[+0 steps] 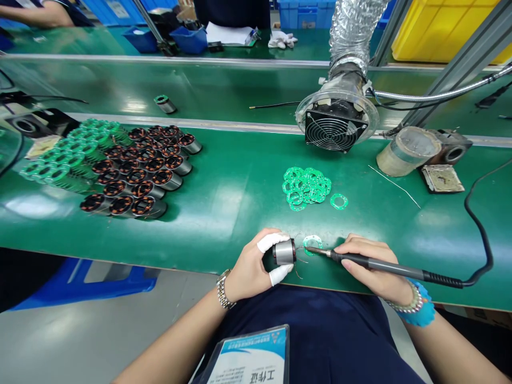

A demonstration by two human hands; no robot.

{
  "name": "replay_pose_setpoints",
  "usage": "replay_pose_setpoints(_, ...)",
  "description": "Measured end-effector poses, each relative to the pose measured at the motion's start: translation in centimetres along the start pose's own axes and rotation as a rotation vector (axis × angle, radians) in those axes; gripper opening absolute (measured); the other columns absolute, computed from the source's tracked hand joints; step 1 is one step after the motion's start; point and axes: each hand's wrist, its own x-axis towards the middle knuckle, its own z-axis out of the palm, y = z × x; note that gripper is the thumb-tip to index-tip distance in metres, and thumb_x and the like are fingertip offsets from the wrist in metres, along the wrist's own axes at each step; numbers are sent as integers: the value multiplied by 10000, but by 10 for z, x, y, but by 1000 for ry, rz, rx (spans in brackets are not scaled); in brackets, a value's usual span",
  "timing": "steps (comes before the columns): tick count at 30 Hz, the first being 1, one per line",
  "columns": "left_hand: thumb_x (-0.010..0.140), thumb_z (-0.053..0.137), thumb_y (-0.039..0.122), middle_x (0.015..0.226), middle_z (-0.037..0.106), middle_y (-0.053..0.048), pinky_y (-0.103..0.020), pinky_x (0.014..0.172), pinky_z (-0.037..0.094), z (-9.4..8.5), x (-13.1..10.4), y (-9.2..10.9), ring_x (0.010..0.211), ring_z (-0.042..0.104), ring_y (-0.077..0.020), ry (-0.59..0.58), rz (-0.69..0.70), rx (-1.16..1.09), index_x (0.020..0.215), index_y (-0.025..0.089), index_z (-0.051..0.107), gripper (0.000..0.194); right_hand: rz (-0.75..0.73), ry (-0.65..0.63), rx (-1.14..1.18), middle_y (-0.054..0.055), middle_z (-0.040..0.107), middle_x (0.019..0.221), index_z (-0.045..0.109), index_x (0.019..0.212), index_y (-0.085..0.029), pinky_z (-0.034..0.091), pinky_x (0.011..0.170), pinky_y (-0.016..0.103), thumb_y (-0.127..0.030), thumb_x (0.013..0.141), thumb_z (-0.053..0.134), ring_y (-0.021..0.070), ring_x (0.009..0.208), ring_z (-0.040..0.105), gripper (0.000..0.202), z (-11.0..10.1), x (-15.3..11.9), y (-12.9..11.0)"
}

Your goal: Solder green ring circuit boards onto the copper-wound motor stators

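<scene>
Left hand (250,266) closed around a metal stator (284,252), thumb and fingertip wrapped in white, you hold it low over the green bench (224,229). Your right hand (374,264) grips a soldering iron (360,260), its tip at a green ring board (312,244) beside the stator's wires. A pile of similar boards (306,186) lies beyond.

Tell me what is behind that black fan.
Behind the black fan, a clear round hood and a crinkled silver duct show; whatever sits directly against its back is covered.
</scene>
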Motion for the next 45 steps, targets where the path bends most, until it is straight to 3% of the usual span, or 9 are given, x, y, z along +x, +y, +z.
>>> replay_pose_setpoints(16,697,638,194,997,572,-84,-370,783,496,0,0,1,909,571,-207,10,-4,7,1077,192,485,409,-20,54,33,36,622,743,644,916,-179,461,630,301,-171,811,571,166,674,575,128,-2,-1,2)
replay_pose_setpoints(25,704,636,195,1005,565,-84,-374,792,488,0,0,1,918,562,-207,-6,-10,3,1082,198,475,410,-37,-34,19,52,626,726,648,914,-172,465,607,310,-186,826,549,171,658,569,133,1,0,2)
replay_pose_setpoints(32,698,629,203,994,575,-84,-373,779,490,0,0,1,913,567,-211,1,-18,-6,1072,197,493,398,-127,-12,61,43,632,707,639,943,-175,478,605,319,-149,807,541,165,635,568,170,3,1,3)
replay_pose_setpoints(45,699,631,198,1001,571,-84,-374,785,489,1,0,0,918,566,-211,-4,-23,7,1078,198,482,407,-73,19,50,55,627,714,657,913,-170,490,601,326,-180,807,558,184,657,589,145,-1,-1,3)
